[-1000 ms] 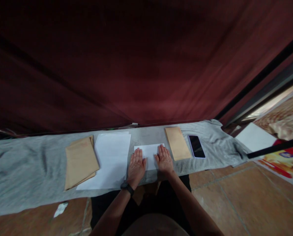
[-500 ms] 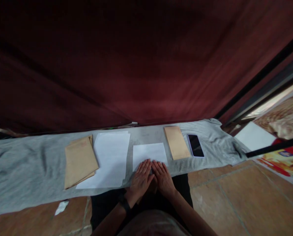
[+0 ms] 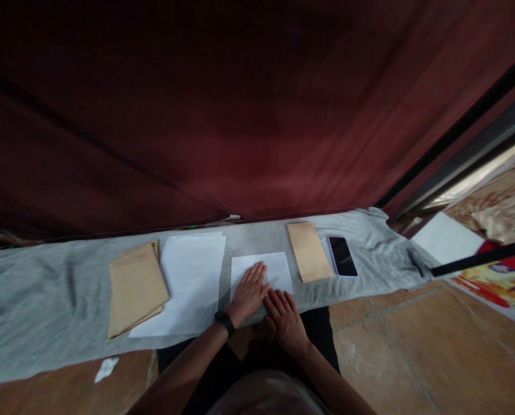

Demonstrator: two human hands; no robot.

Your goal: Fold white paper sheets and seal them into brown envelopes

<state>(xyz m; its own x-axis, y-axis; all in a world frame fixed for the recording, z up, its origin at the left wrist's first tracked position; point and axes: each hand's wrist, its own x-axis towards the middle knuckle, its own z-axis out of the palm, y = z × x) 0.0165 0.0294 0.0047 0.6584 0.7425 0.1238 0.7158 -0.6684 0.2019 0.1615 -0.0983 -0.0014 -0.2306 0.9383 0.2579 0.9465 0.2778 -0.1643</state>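
A folded white sheet of paper (image 3: pixel 279 266) lies on the grey cloth in front of me. My left hand (image 3: pixel 249 289) rests flat on its left half, fingers stretched toward the far edge. At the sheet's near edge is my right hand (image 3: pixel 287 321), palm down with its fingers extended and slightly bent. Neither hand grips anything. To the left, a stack of larger white paper (image 3: pixel 197 282) lies partly under several brown envelopes (image 3: pixel 137 288). On the right sits another brown envelope or small pile of them (image 3: pixel 309 252).
A phone (image 3: pixel 343 256) with a dark screen lies right of the envelope. The grey cloth (image 3: pixel 45 300) covers a long narrow surface against a dark red curtain (image 3: pixel 257 144). A white scrap (image 3: pixel 106 369) is on the tiled floor; a colourful box (image 3: pixel 499 282) stands at far right.
My left hand has slid forward over the folded sheet. My right hand has drawn back slightly toward the near edge. The view has shifted a little.
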